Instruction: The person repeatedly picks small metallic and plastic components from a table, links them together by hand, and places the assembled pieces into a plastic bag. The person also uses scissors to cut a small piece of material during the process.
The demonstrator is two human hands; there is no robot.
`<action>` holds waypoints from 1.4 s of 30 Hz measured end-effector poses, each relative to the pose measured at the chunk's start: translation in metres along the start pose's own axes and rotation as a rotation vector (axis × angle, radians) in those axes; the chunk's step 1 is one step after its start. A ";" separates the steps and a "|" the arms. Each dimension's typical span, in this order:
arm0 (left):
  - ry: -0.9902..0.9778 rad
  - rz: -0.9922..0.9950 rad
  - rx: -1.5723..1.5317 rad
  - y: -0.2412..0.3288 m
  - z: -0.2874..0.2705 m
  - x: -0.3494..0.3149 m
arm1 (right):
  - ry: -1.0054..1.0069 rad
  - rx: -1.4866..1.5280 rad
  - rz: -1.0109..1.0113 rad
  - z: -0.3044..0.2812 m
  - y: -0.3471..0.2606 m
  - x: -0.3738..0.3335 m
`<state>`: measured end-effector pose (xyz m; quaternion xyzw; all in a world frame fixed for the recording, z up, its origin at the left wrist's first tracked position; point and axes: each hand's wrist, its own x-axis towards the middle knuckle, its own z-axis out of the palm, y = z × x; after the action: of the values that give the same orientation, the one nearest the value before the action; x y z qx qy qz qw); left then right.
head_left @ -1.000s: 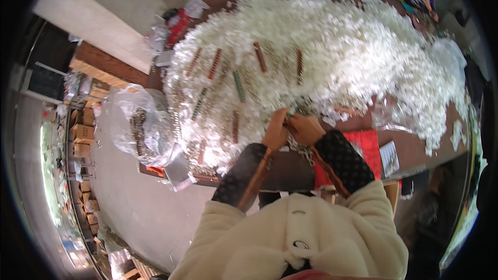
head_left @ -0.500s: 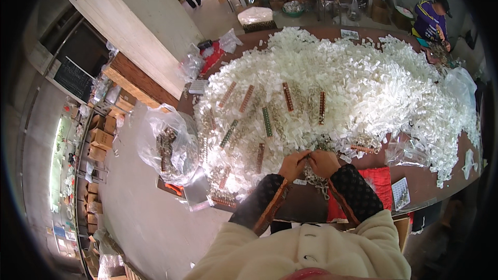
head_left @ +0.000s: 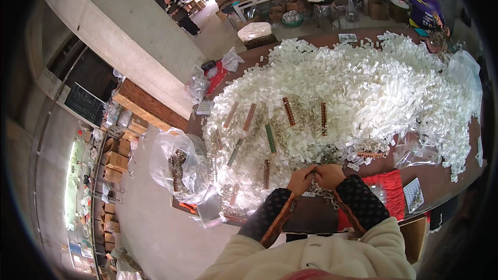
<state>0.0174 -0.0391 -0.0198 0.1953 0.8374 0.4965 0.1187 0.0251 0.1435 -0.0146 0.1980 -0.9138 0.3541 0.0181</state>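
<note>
My left hand (head_left: 300, 180) and my right hand (head_left: 330, 176) meet at the near edge of a big heap of small whitish translucent pieces (head_left: 332, 72). Their fingers are closed and pressed together at the tips. Whatever is between them is too small to make out. Just below the right hand lies a tangle of small metal chain-like parts (head_left: 326, 194), and a little white tag (head_left: 308, 194) is by the left wrist. Rows of metal parts on narrow strips lie on the heap, among them a green strip (head_left: 271, 138) and a dark orange-red strip (head_left: 288, 111).
A clear plastic bag (head_left: 194, 166) with metal parts stands at the table's left. Right of my arm are a red cloth (head_left: 391, 192), a white card (head_left: 413, 195) and clear film (head_left: 417, 150). A person in purple (head_left: 426, 8) works at the far right; others are behind.
The whole view has shifted and turned slightly, so the table sits lower. My hands stay together in about the same place by the heap, their fingers still closed.
</note>
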 end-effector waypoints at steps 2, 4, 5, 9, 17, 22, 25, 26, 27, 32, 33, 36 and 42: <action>-0.016 -0.028 -0.010 0.003 0.001 0.001 | -0.027 0.007 0.037 0.000 0.004 -0.001; -0.024 -0.030 -0.014 0.005 0.003 0.003 | -0.037 0.011 0.059 0.000 0.008 -0.002; -0.024 -0.016 -0.022 0.005 0.005 0.004 | -0.026 0.012 0.059 0.001 0.010 -0.003; -0.012 -0.048 0.035 -0.003 0.014 0.008 | 0.040 0.036 0.051 0.006 0.018 -0.006; 0.045 -0.025 0.177 -0.009 0.017 0.015 | -0.081 -0.124 0.181 0.007 0.016 -0.003; -0.222 -0.137 0.194 0.039 -0.045 0.044 | -0.224 -0.208 0.349 -0.001 0.017 -0.004; -0.160 -0.213 0.102 0.079 -0.089 0.083 | 0.076 -0.016 0.241 -0.001 0.017 -0.008; -0.087 0.201 0.263 0.093 -0.109 0.096 | 0.084 0.017 0.234 -0.002 0.019 -0.010; -0.142 -0.043 0.033 0.107 -0.131 0.117 | 0.061 0.049 0.250 -0.002 0.020 -0.010; 0.168 0.148 -0.301 0.175 -0.211 0.196 | 0.043 0.131 0.244 -0.008 0.028 -0.024; 0.185 0.192 -0.347 0.186 -0.223 0.206 | 0.071 0.128 0.222 -0.009 0.029 -0.027; 0.234 0.267 -0.382 0.196 -0.234 0.211 | 0.108 0.161 0.204 -0.018 0.030 -0.030; 0.074 0.195 -0.370 0.132 -0.151 0.127 | 0.449 0.414 0.221 -0.060 0.014 -0.005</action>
<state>-0.1285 -0.0444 0.1675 0.2319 0.7129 0.6578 0.0728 0.0176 0.1935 0.0202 0.0142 -0.8116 0.5669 0.1401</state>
